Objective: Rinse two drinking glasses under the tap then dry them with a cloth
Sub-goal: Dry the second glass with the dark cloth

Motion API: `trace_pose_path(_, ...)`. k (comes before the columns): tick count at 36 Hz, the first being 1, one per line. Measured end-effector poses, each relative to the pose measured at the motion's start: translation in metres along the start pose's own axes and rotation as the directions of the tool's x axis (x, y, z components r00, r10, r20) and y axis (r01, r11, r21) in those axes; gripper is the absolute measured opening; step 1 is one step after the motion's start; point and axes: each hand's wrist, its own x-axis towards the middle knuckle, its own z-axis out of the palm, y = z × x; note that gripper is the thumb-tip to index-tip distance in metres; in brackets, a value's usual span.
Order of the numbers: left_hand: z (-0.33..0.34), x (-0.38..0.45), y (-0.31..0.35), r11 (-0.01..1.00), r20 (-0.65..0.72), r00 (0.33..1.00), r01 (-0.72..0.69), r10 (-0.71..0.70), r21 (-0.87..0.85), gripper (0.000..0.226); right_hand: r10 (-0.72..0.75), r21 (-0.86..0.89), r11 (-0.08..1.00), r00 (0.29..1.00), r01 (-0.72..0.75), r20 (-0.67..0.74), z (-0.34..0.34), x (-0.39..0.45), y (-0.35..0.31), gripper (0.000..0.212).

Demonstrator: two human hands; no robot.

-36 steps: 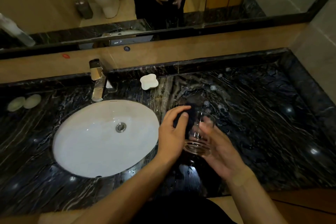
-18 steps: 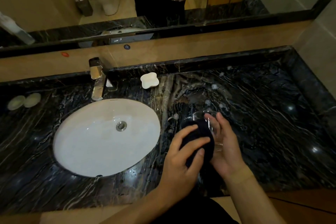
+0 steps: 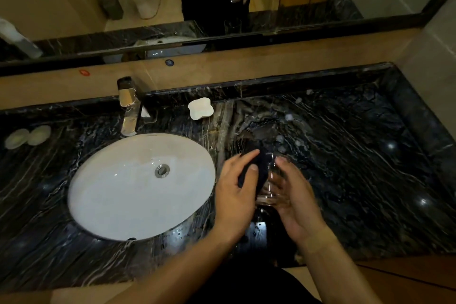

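Head view: drinking glass [image 3: 270,189] held just right of white basin [image 3: 138,187], above dark marble counter [image 3: 357,168]. Right hand [image 3: 297,202] cradles glass wall, fingers curled. Left hand [image 3: 235,196] pinches dark cloth [image 3: 259,168] against glass. Risk: wet glass slips from grasp, strikes counter.

Dim, warm overhead light. Small ceiling-light glints on the glossy table [image 3: 370,168] at 3 o'clock. White sink [image 3: 118,205] brightest area. Wide-angle bending at edges; corners at 7 and 5 o'clock soft, slightly smeared.
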Motion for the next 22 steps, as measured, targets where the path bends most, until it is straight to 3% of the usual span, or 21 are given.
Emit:
trace_pose_path(6, 0.000, -0.026, -0.003, 0.994, 0.000, 0.995, -0.102, 0.102, 0.040, 0.030, 0.011, 0.007, 1.000, 1.000, -0.011, 0.029, 0.000, -0.003, 0.000, 0.067)
trace_pose_path(10, -0.003, -0.036, -0.005, 0.969, 0.047, 0.972, -0.235, 0.232, 0.079, 0.029, 0.133, 0.169, 0.973, 0.980, -0.158, 0.149, 0.003, -0.008, -0.014, 0.032)
trace_pose_path(13, -0.002, -0.036, -0.006, 0.949, 0.076, 0.952, -0.304, 0.298, 0.086, 0.028, 0.191, 0.181, 0.957, 0.962, -0.227, 0.195, 0.000, -0.006, -0.017, 0.052)
trace_pose_path(18, -0.002, -0.014, -0.001, 0.976, -0.023, 0.978, -0.206, 0.208, 0.067, 0.027, 0.189, 0.163, 0.963, 0.969, -0.215, 0.161, -0.001, -0.008, -0.013, 0.051)
trace_pose_path(22, -0.001, 0.005, 0.009, 0.997, -0.076, 0.995, -0.071, 0.072, 0.010, 0.028, 0.168, 0.068, 0.982, 0.977, -0.178, 0.130, 0.003, -0.006, -0.008, 0.075)
